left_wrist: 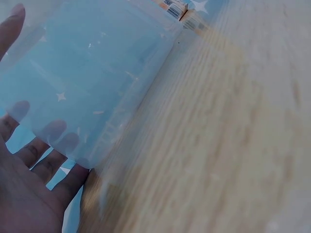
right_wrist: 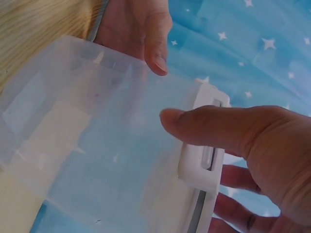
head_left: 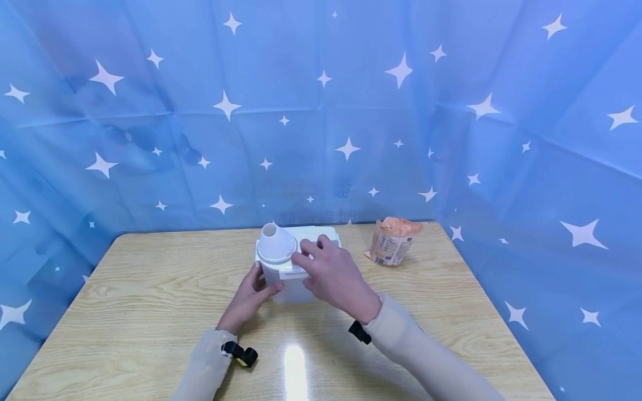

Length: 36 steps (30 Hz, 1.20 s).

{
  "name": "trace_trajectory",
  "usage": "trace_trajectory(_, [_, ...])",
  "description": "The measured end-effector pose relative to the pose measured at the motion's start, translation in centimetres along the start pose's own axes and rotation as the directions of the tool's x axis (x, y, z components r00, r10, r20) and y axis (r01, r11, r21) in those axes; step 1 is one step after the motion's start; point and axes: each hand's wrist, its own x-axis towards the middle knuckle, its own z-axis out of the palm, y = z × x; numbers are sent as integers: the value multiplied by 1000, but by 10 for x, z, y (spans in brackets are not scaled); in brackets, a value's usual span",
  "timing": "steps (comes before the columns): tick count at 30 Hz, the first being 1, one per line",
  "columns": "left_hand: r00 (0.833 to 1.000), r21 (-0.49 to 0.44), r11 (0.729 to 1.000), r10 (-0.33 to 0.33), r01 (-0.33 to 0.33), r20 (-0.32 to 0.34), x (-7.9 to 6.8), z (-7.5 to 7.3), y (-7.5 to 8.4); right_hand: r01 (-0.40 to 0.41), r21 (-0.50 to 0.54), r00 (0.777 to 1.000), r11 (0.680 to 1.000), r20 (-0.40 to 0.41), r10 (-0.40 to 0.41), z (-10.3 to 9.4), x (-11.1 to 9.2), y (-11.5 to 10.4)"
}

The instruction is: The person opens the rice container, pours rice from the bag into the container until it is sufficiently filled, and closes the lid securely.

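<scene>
A translucent plastic storage box with a white lid stands on the table. On the lid's left part sits a white cone-shaped cup, narrow end up. My left hand grips the box's left side, thumb across the front and fingers behind the wall in the left wrist view. From the right, my right hand pinches the lid's front edge. Its thumb is at a white latch in the right wrist view, and its other fingers reach over the lid's top.
To the right of the box, an orange and clear packet with a printed label stands near the back edge of the wooden table. A blue curtain with white stars hangs behind and beside the table.
</scene>
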Motion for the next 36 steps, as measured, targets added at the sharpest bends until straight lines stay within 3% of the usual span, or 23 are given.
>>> trace_trajectory(9, [1000,12,1000,-1,1,4,1,1,-2,83,-49,996,995,-32,-84,0,5,-1])
trace_trajectory(20, [1000,19,1000,-10,10,3,1,1,-2,185,-116,983,976,4,-186,-5,13,-3])
trace_trajectory(28, [1000,32,999,-10,10,-2,2,1,-2,223,-210,975,952,70,-213,-8,15,-9])
trace_trajectory(36, [1000,34,999,-7,7,11,2,1,-3,251,-266,968,931,84,-237,-6,15,-14])
